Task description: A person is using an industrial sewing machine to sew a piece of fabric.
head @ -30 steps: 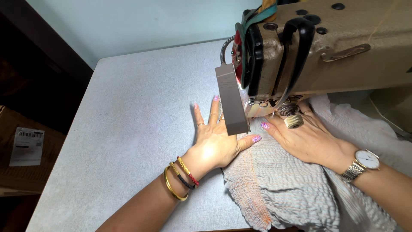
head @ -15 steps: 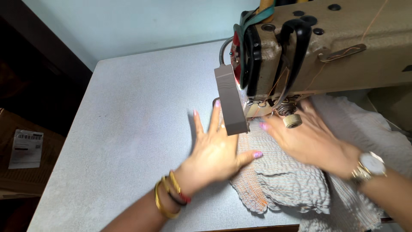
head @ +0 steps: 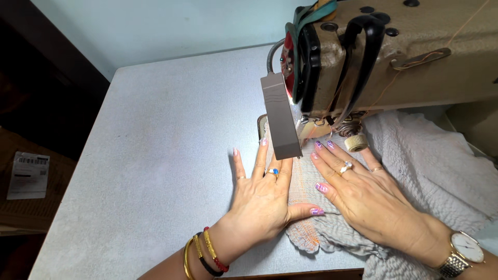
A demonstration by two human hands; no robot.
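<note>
My left hand [head: 262,194] lies flat, fingers spread, on the left edge of a grey crinkled fabric [head: 430,166] and on the table beside it. My right hand [head: 363,194] presses flat on the same fabric just right of it, fingertips close to the needle area under the beige sewing machine head [head: 394,57]. A grey lamp bar [head: 280,122] hangs from the machine over my left fingertips. The fabric's near edge [head: 306,238] shows orange stitching. The needle itself is hidden behind the lamp and fingers.
The pale grey table [head: 155,155] stretches left of the hands; its left edge drops to a dark floor with a cardboard box and a white label [head: 28,173]. A light wall stands behind the table. The fabric bunches toward the right, under the machine arm.
Both hands have slid forward toward the needle, pushing the fabric with them. The fabric's near end has moved up the table, away from me.
</note>
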